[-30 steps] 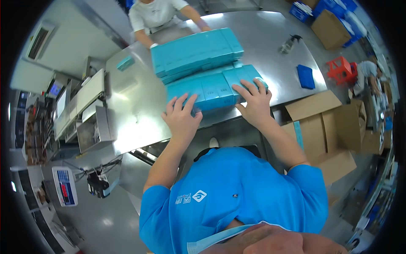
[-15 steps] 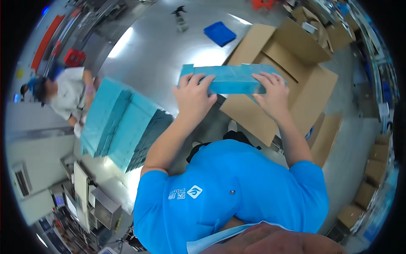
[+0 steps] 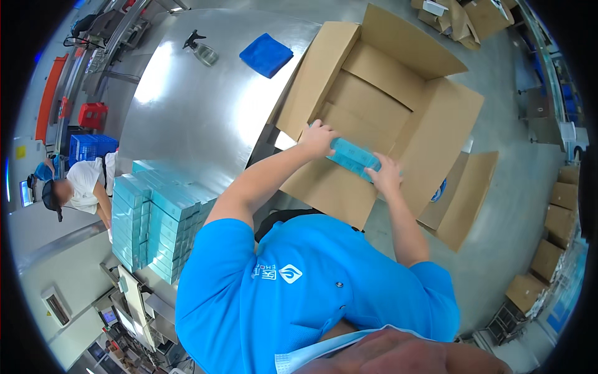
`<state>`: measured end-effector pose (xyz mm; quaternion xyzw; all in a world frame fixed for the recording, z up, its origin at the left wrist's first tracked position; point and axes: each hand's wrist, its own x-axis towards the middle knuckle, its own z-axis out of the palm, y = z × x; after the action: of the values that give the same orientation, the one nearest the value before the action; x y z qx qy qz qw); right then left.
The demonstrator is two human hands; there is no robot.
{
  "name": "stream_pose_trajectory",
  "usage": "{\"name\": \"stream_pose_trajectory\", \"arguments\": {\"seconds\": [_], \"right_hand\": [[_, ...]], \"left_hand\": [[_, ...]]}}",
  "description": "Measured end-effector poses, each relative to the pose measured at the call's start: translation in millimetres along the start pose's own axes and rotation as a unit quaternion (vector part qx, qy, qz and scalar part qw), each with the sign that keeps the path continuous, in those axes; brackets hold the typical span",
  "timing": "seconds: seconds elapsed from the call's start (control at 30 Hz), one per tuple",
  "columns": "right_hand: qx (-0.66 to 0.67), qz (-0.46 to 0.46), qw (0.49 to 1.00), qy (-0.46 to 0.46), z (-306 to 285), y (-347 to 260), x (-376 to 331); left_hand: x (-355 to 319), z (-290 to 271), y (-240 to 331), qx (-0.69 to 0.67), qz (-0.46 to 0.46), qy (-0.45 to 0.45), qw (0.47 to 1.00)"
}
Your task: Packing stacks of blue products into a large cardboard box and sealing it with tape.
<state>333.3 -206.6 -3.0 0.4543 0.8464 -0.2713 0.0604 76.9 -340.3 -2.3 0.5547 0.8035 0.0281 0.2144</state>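
Between my two hands is a long teal box (image 3: 353, 157), apparently wrapped in clear film. My left hand (image 3: 319, 138) grips its left end and my right hand (image 3: 387, 175) its right end, fingers closed over the top edges. The box is held at the near side of a large open cardboard carton (image 3: 455, 118), over its opening, and it slants down to the right. The bare brown floor of the carton shows beyond it. To my left, several stacked teal boxes (image 3: 177, 202) stand at the near end of the metal table.
A shiny metal table (image 3: 187, 93) carries a blue folded cloth (image 3: 266, 55) and a spray bottle (image 3: 204, 53). Another open cardboard box (image 3: 467, 199) lies on the floor to the right. A co-worker in white (image 3: 84, 187) bends behind the stack, near a blue crate (image 3: 92, 148).
Both hands have brought the teal box from beside the table's edge down and over the carton's opening. My view has swung to the right. The co-worker has leaned lower.
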Motion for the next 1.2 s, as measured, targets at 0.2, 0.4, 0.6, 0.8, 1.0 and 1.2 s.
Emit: {"name": "stream_pose_trajectory", "arguments": {"seconds": [0.2,0.4,0.6,0.8,1.0,1.2], "right_hand": [[0.019,-0.020,0.997,-0.073,70.4,39.9,45.4],[-0.146,0.014,0.974,-0.171,64.0,-19.0,51.1],[-0.151,-0.093,0.981,-0.074,82.0,-63.1,4.0],[-0.038,-0.430,0.901,-0.034,121.7,-230.1,-88.1],[-0.024,-0.664,0.747,-0.019,170.6,-405.0,-214.6],[-0.069,-0.691,0.720,0.003,229.3,-468.0,-278.0]], "left_hand": [[35.5,31.4,-13.0,0.025,0.015,-0.082,0.996],[5.0,57.5,-29.7,0.043,0.036,0.045,0.997],[-154.4,51.1,-37.5,-0.185,-0.025,0.241,0.952],[-396.4,19.0,-72.3,-0.129,-0.246,0.492,0.825],[-594.4,33.9,-95.0,0.066,-0.533,0.481,0.693],[-646.0,67.0,-111.2,0.014,-0.633,0.367,0.682]]}}
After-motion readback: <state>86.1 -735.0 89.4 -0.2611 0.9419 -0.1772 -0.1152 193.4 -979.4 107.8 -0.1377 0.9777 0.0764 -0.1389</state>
